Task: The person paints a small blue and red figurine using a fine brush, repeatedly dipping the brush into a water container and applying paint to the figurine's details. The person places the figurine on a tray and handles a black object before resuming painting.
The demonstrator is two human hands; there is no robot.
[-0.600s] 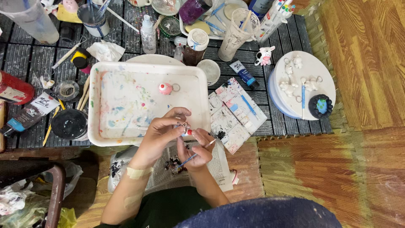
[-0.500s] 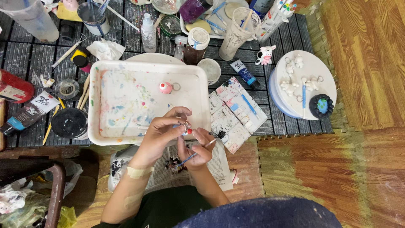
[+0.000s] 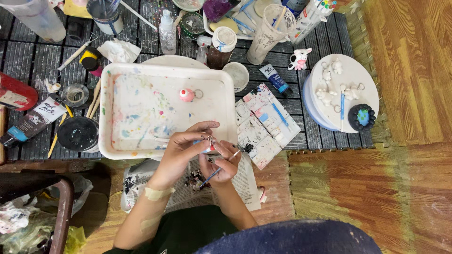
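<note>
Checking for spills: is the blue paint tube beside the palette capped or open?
Capped: the blue paint tube lies flat on the table, black cap on its upper end.

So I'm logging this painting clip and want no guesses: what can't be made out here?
- Head view: the small piece with a metal ring in the left hand is mostly covered by fingers; its shape is unclear.
- The brush tip in the right hand is too small to tell its colour.
- The cup at top left is cut off by the edge.
- The newspaper is partly under the arms.
</note>
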